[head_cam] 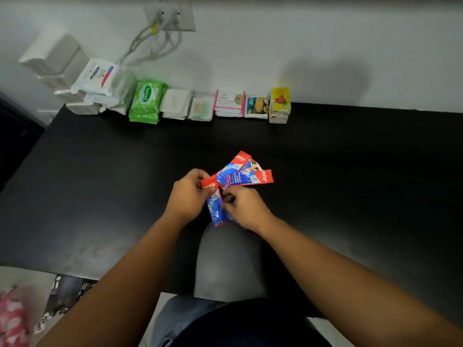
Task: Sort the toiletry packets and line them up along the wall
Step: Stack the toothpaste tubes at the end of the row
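Observation:
Several red and blue toothpaste sachets [240, 175] fan out above the middle of the black table [100, 196]. My left hand [189, 196] pinches their left ends and my right hand [244, 207] grips the lower ones. Along the white wall stands a row of sorted stacks: white Dove soap packs [96, 78], green Sanicare wipes [146, 101], white packets [175, 103], cotton bud packets [201, 108], pink-edged Dove sachets [230, 102], blue and yellow sachets [256, 106] and yellow packets with a red flower [280, 103].
White boxes [53, 58] are stacked at the far left against the wall. A wall socket [170, 16] with cables hangs above the row. To the right of the yellow stack the table along the wall is bare. A dark rounded chair back [229, 259] sits below my hands.

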Tool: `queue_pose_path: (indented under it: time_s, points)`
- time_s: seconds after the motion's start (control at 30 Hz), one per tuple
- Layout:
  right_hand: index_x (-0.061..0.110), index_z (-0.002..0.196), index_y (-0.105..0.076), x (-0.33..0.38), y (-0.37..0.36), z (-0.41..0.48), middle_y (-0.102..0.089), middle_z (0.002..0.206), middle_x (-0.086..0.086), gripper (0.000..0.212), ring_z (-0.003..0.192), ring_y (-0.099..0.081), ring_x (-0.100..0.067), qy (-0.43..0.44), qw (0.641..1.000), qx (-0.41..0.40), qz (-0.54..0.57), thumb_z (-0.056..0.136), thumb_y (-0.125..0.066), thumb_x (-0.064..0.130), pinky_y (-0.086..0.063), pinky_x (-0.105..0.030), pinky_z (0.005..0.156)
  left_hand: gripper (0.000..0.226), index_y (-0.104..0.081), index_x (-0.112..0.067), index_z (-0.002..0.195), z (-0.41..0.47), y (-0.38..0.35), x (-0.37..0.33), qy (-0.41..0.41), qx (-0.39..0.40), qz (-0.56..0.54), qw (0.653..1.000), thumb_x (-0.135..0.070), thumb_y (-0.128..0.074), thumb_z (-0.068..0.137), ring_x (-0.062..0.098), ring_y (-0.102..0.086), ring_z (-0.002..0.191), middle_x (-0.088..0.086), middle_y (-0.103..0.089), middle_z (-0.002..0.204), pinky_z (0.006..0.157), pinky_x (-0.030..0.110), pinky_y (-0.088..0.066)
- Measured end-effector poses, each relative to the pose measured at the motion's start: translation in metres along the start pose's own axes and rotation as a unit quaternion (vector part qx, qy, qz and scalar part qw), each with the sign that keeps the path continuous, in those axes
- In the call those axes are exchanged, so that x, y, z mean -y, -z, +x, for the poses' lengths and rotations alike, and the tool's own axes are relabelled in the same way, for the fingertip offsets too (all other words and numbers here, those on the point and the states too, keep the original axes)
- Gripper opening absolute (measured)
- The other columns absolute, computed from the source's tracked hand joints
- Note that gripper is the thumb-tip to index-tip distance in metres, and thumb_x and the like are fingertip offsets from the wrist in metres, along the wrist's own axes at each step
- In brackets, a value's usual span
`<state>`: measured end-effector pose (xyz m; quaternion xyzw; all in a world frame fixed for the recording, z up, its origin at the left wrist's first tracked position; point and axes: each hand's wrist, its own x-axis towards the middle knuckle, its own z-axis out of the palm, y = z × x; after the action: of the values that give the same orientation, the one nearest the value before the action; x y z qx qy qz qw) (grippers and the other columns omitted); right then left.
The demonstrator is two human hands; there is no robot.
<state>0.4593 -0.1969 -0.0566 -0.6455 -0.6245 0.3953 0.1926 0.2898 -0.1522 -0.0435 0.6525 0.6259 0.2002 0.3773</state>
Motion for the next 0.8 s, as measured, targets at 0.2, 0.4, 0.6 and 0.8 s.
queue_pose_path:
  time_s: [0.2, 0.4, 0.6, 0.8]
  points:
    - [0.008, 0.094, -0.07, -0.019, 0.03, 0.004, -0.067, 0.083, 0.001, 0.007, 0.071, -0.058, -0.008, -0.01, 0.989, -0.091, 0.118, 0.09, -0.065, 0.008, -0.045, -0.025, 0.071, 0.023, -0.062, -0.029, 0.089, 0.024, -0.017, -0.052, -0.052, 0.024, -0.103, 0.993, -0.013, -0.077, 0.084, 0.013, -0.068, 0.076, 0.004, -0.073, 0.085, 0.077, 0.038, -0.059]
    - [0.015, 0.091, -0.072, -0.06, 0.084, 0.015, -0.072, 0.079, -0.002, 0.019, 0.059, -0.062, 0.0, -0.088, 0.943, -0.217, 0.237, 0.089, -0.061, -0.001, -0.056, -0.03, 0.067, 0.048, -0.056, -0.02, 0.127, 0.057, -0.075, -0.111, -0.104, 0.022, -0.078, 0.991, -0.014, -0.077, 0.084, 0.006, -0.063, 0.078, -0.003, -0.064, 0.1, 0.078, 0.023, -0.054]
    - [0.018, 0.11, -0.069, -0.119, 0.137, 0.045, -0.072, 0.092, 0.001, 0.023, 0.081, -0.067, -0.01, -0.15, 0.948, -0.256, 0.113, 0.088, -0.069, 0.013, -0.055, -0.03, 0.083, 0.037, -0.063, -0.026, 0.126, 0.075, -0.142, -0.12, -0.257, 0.031, 0.238, 0.936, -0.031, -0.067, 0.089, 0.025, -0.048, 0.12, -0.001, -0.055, 0.132, 0.097, 0.041, -0.037]
    - [0.019, 0.126, -0.061, -0.163, 0.153, 0.073, -0.065, 0.119, -0.002, 0.034, 0.111, -0.055, -0.023, -0.071, 0.945, -0.285, -0.142, 0.092, -0.06, 0.027, -0.04, -0.03, 0.09, 0.033, -0.069, -0.02, 0.117, 0.098, -0.19, -0.118, -0.313, -0.016, 0.351, 0.882, -0.034, -0.062, 0.088, 0.03, -0.053, 0.109, -0.004, -0.062, 0.129, 0.085, 0.044, -0.037]
